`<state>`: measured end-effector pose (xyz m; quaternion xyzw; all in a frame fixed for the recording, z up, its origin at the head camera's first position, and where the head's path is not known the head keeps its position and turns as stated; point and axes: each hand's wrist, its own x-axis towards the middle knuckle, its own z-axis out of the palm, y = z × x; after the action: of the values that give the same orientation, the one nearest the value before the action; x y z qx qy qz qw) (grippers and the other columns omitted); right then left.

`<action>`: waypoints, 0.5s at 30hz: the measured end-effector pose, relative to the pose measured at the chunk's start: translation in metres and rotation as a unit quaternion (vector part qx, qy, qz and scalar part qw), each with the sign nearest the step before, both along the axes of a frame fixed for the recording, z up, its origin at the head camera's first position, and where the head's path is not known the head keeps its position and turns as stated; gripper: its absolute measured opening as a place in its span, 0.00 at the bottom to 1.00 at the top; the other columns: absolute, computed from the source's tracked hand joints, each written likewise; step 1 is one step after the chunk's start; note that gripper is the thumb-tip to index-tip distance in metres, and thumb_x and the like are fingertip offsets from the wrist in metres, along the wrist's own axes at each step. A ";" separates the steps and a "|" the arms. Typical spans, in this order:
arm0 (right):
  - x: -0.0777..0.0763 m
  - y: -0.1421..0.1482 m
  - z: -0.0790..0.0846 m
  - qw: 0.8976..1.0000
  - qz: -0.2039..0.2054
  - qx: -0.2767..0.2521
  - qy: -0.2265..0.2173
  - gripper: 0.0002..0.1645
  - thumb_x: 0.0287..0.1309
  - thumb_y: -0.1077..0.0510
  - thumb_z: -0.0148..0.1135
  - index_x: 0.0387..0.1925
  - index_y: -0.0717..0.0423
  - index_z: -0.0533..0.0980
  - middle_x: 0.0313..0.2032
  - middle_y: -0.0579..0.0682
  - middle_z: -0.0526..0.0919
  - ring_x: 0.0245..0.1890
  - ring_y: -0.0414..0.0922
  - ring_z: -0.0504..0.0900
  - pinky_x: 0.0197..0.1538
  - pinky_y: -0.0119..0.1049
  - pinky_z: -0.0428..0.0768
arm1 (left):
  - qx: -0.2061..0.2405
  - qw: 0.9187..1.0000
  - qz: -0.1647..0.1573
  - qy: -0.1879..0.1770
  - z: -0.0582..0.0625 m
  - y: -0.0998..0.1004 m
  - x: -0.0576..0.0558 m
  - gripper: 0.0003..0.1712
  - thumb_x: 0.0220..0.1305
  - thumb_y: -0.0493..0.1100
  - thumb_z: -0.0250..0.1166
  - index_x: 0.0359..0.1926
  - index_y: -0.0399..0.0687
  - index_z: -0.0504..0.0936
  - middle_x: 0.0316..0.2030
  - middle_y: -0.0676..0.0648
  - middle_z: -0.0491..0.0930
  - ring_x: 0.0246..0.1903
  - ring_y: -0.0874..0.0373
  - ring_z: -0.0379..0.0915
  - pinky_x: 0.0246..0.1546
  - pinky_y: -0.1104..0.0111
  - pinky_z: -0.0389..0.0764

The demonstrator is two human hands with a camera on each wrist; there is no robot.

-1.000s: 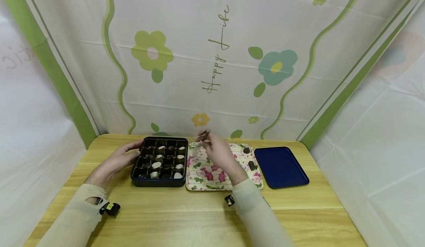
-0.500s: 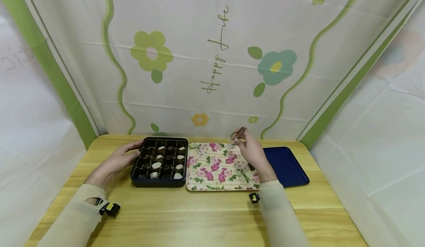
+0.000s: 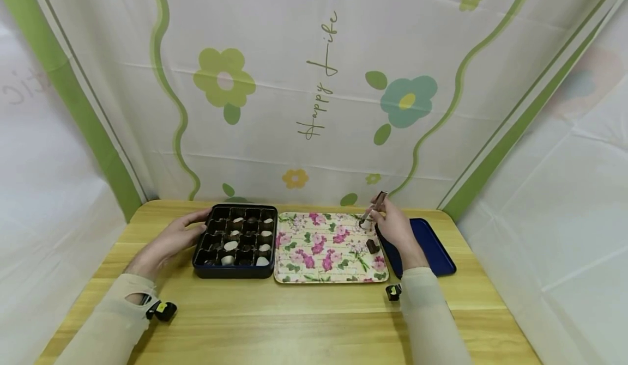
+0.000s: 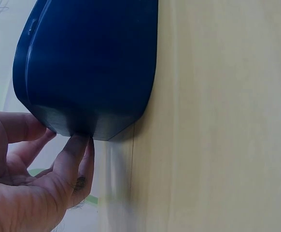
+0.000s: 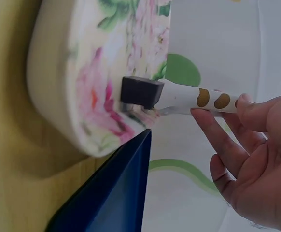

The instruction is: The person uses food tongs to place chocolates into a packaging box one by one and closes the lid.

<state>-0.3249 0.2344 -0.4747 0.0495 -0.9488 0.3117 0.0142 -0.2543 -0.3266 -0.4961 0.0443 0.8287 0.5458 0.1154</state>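
My left hand [image 3: 181,237] rests against the left side of a dark blue box [image 3: 235,272]. In the left wrist view its fingertips touch the box's side wall. Dark and white chocolates [image 3: 231,245] sit in the box's divided black insert, and some compartments look bare. My right hand [image 3: 394,229] pinches small tongs [image 3: 374,208], white with gold dots in the right wrist view. Their tips point down at the far right of a flowered tray [image 3: 314,248], where a dark chocolate may be between them; this is too small to tell. Another dark chocolate [image 3: 373,246] lies nearer on the tray.
A dark blue lid [image 3: 432,248] lies right of the flowered tray, partly under my right hand. All stand on a wooden table [image 3: 275,321]. A white fabric wall with printed flowers [image 3: 407,102] rises directly behind the table.
My right hand has moved right with the tongs, from the tray's far left to its far right, and the tips have come down there. The left hand stays on the box.
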 end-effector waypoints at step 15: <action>0.002 -0.004 0.003 0.996 0.018 -0.059 -0.066 0.19 0.81 0.51 0.53 0.68 0.45 0.70 0.69 0.60 0.80 0.54 0.56 0.89 0.52 0.52 0.87 | 0.002 1.000 0.003 -0.003 -0.001 -0.001 -0.001 0.35 0.85 0.42 0.50 0.85 0.47 0.51 0.84 0.31 0.46 0.77 0.33 0.57 0.69 0.53 0.80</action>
<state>-0.3228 0.2302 -0.4715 0.0449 -0.9267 0.3695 -0.0515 -0.2553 -0.3275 -0.4974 0.0402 0.8277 0.5476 0.1163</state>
